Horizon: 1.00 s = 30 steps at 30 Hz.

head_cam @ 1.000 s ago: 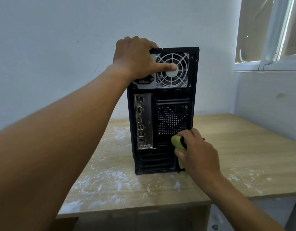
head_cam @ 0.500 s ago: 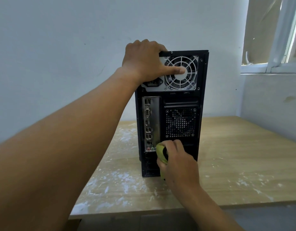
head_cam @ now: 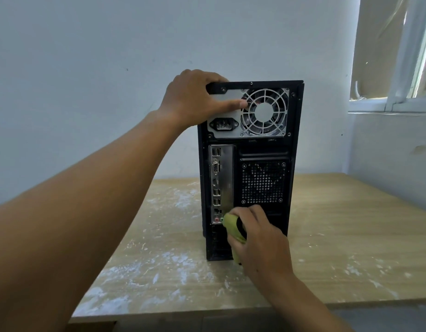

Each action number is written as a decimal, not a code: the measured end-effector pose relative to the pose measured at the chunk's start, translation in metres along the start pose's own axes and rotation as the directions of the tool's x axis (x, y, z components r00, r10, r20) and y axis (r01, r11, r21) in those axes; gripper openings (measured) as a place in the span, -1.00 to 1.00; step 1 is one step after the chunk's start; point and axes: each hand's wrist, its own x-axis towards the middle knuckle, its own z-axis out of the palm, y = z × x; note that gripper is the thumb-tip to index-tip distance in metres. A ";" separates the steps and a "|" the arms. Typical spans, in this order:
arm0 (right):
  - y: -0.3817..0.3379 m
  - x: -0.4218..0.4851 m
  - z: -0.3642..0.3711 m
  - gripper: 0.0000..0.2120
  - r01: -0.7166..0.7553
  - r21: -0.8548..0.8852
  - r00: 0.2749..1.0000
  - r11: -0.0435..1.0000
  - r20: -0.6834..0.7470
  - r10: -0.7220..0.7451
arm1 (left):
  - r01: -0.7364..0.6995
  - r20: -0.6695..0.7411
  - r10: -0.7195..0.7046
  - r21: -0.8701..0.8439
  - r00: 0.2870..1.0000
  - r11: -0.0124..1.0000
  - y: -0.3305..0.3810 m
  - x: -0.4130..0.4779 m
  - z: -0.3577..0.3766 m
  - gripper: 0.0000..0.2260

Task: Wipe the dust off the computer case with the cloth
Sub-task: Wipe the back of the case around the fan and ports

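- The case [head_cam: 263, 183] stood upright on the bench [head_cam: 351, 236], its rear panel facing you, near the back edge by the wall [head_cam: 111, 68].
- Your left hand [head_cam: 195, 99] gripped the case at its top left corner. The fingers [head_cam: 192, 74] were curled over the top edge, and the thumb [head_cam: 231, 105] lay across the grey power supply, its tip just at the fan [head_cam: 264, 111].
- The socket [head_cam: 222, 124] sat just under that hand.
- Your right hand [head_cam: 262, 238] was low on the rear panel, its fingers [head_cam: 250, 212] clenched round the cloth [head_cam: 232, 227].
- The cloth was yellow-green and bunched. It was pressed against the case just right of the bottom of the ports [head_cam: 219, 185], below the perforated vent [head_cam: 263, 182].
- A dark patch showed on the cloth beside your fingers; you could not tell what it was.
- White smears [head_cam: 164, 259] covered the bench left of and in front of the case, with fainter ones to the right.
- A window [head_cam: 398, 68] was at the upper right.
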 end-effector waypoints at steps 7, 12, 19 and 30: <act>-0.009 0.005 0.012 -0.55 0.019 -0.036 0.999 0.999 -0.038 -0.020 | -0.009 -0.027 0.009 0.008 1.000 1.000 -0.001 -0.001 0.002 -0.35; -0.003 -0.021 0.031 -0.50 0.095 -0.105 0.995 0.990 0.049 -0.090 | -0.028 -0.049 0.029 0.031 0.998 0.999 -0.002 0.000 0.003 -0.43; -0.006 -0.021 0.042 -0.51 0.150 -0.117 0.988 0.982 0.054 -0.144 | -0.039 -0.056 0.042 0.044 0.998 0.998 -0.004 0.001 0.004 -0.39; -0.015 0.003 0.026 -0.64 0.100 -0.047 0.993 0.994 0.071 -0.096 | -0.037 -0.049 0.038 0.027 0.998 0.999 -0.004 0.000 0.005 -0.38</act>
